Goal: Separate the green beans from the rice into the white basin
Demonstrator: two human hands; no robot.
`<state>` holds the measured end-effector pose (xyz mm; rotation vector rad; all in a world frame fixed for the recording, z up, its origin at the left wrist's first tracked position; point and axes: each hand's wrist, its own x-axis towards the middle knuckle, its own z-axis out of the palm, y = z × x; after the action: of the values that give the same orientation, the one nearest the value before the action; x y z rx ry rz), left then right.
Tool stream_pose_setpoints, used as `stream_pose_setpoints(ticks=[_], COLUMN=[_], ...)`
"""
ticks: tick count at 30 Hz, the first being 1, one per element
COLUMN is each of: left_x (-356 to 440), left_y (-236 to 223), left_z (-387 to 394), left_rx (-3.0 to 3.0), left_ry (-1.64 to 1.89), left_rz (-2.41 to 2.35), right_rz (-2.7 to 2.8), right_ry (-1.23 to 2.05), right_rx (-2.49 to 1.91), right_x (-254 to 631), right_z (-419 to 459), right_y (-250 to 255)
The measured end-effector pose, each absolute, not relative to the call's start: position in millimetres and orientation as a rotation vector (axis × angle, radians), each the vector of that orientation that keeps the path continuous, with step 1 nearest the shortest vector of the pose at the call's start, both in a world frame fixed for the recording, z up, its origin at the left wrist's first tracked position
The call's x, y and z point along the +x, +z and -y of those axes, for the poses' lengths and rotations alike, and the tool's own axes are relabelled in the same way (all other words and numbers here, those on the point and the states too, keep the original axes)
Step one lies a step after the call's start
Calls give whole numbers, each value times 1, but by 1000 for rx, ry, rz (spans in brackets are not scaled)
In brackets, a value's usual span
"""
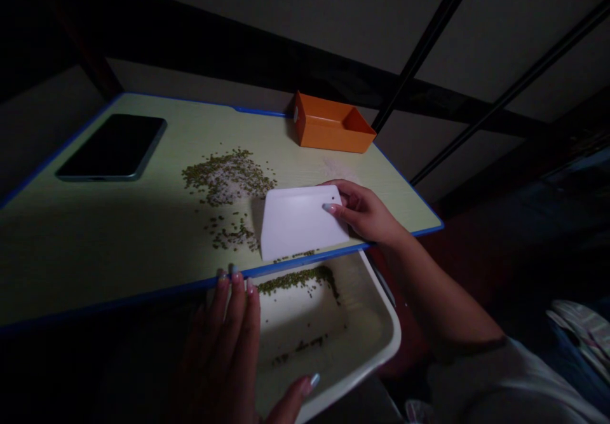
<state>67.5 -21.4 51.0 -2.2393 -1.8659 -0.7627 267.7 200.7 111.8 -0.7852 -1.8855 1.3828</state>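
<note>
Scraper [300, 224] pinched in your right hand [366, 215]; your left hand [233, 351], splayed, hides the left side of the near tub [366, 313].

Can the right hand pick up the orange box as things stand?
Probably not straight away: the right hand is holding the white scraper. Otherwise, nothing seems to stand between it and the orange box near the table's back edge.

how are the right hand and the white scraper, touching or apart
Touching. The head view shows the right hand gripping the white scraper near its right end, thumb pressed on the face toward the camera.
</note>
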Motion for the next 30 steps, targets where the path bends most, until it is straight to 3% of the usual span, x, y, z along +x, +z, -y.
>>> stream_pose_setpoints(ticks=[30], left_x=[67], left_y=[54], left_z=[20], left_rx=[-2262], left_ry=[-755], left_rz=[1859], right_rz=[1853], right_ry=[1399], right_rx=[-737], right_x=[270], right_z=[-195], right_y=[112])
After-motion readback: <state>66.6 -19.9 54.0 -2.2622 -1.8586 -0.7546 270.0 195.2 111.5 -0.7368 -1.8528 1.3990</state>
